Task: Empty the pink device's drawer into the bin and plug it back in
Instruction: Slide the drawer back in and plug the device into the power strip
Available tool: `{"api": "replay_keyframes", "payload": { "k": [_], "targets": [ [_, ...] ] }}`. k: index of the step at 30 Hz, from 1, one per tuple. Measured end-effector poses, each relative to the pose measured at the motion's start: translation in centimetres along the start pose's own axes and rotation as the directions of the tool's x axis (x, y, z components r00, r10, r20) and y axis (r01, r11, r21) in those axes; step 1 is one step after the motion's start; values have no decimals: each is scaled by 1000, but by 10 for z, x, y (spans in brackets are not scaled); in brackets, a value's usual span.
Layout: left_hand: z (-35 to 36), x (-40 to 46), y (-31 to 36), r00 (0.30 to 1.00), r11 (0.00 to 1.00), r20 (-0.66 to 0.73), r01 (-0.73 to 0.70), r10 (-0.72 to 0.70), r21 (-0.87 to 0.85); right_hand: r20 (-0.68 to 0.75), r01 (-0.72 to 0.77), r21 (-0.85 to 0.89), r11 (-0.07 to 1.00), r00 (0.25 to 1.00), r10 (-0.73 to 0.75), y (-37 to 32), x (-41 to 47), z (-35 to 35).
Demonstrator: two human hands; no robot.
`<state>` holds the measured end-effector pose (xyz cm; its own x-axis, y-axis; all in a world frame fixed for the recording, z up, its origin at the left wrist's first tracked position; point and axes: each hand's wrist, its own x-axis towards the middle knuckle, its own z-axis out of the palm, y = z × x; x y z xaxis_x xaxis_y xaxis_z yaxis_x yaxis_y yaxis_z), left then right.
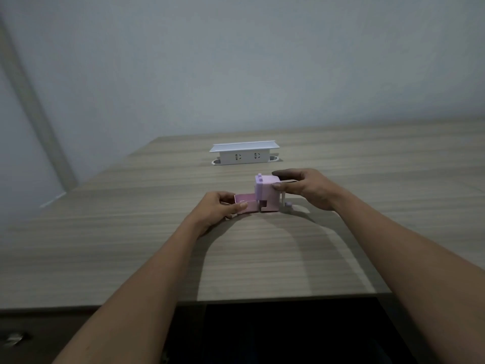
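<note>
Pink device [267, 194] mid-table [131, 245], well short of the socket box [244, 153] near the far edge. Right hand [305, 189] pinches its body, bracing it; left hand [221, 207] grips the half-out drawer [245, 203], probably sliding it. No bin visible.

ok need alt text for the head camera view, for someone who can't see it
The left hand grips a drawer sticking out of a small pink device that the right hand steadies on a wooden desk. A white socket box stands behind.
</note>
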<state>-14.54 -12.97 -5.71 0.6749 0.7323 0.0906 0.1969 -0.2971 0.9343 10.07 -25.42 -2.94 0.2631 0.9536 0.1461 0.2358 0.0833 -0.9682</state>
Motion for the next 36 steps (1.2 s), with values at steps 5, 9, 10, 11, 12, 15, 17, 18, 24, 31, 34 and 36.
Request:
{"api": "replay_keyframes", "payload": {
  "k": [5, 9, 10, 11, 12, 15, 17, 18, 24, 31, 34, 36],
  "targets": [
    [13, 2, 5, 1000, 1000, 17, -21, 21, -11, 4, 9, 31, 999, 1000, -9, 3, 2, 3],
    [30, 3, 13, 998, 999, 47, -45, 46, -7, -4, 6, 88, 996, 1000, -6, 7, 2, 6],
    [34, 4, 15, 997, 999, 53, -53, 52, 5, -2, 4, 104, 995, 1000, -4, 8, 3, 6],
    [37, 5, 16, 997, 998, 56, -58, 57, 16, -2, 0, 117, 993, 1000, 0, 9, 3, 6],
    [39, 6, 17, 996, 998, 56, -63, 62, 18, -1, -4, 125, 992, 1000, 4, 9, 2, 5],
    [39, 6, 16, 994, 995, 49, -92, 94, -23, 18, -16, 130, 991, 1000, 13, 11, -1, 4],
    [39, 2, 16, 991, 991, 27, -127, 127, -32, 32, -20, 135, 991, 999, 15, 16, -2, 5],
    [39, 2, 17, 990, 990, 17, -139, 140, -26, 38, -20, 146, 989, 999, 14, 19, -2, 6],
    [39, 10, 21, 989, 989, 15, -144, 145, -40, 19, 22, 88, 996, 1000, -23, 20, 2, 3],
    [30, 53, 45, 984, 983, -12, -178, 178, -35, -67, 71, 68, 995, 996, -66, -2, 36, -10],
    [27, 79, 51, 982, 982, -15, -191, 191, -9, -78, 77, 55, 996, 994, -72, -8, 54, -18],
    [26, 100, 52, 981, 981, -20, -196, 195, -11, -83, 76, 43, 996, 994, -72, -10, 71, -26]
  ]
}}
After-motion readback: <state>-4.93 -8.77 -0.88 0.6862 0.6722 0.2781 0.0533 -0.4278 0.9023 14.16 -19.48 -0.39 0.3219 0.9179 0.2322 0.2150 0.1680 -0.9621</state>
